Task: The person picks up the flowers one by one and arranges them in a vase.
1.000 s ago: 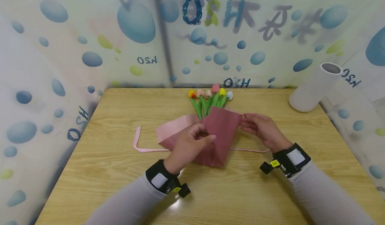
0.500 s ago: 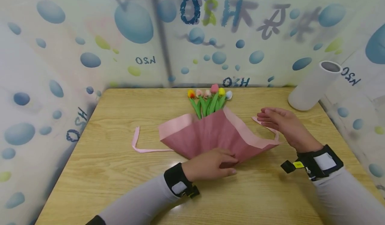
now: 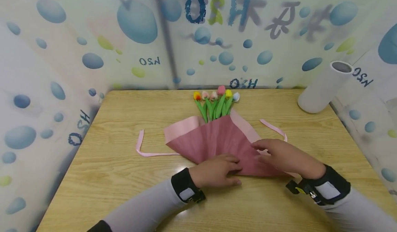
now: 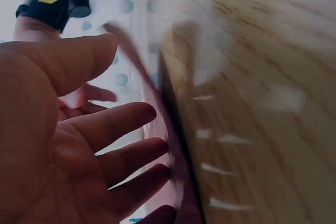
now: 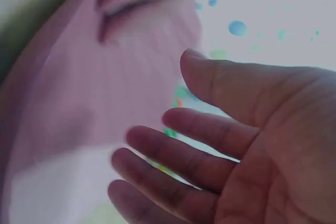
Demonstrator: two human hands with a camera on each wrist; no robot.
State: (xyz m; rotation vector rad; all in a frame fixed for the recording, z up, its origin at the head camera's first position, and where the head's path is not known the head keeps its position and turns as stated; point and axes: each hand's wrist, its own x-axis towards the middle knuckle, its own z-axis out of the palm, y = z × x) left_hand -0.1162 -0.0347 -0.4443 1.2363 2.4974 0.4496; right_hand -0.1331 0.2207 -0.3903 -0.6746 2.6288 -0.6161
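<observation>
A bunch of tulips (image 3: 218,104) with orange, pink, yellow and pale blue heads lies on the table, its lower stems covered by dusty-pink wrapping paper (image 3: 211,139). My left hand (image 3: 214,171) rests its fingertips on the paper's lower part; in the left wrist view those fingers (image 4: 131,156) are loosely spread against the sheet. Over the paper's right side is my right hand (image 3: 288,156), its fingers (image 5: 173,166) relaxed with nothing pinched; whether they touch the sheet I cannot tell. Pink ribbon (image 3: 158,154) emerges from under the paper on both sides.
A tall white vase (image 3: 322,91) stands at the table's back right corner. The wooden table (image 3: 124,190) meets a patterned curtain (image 3: 93,35) along its back edge and sides.
The folded right flap of paper has opened out to the right and now lies flatter. My left hand has moved down onto the sheet; my right hand swung right, then came back down over it.
</observation>
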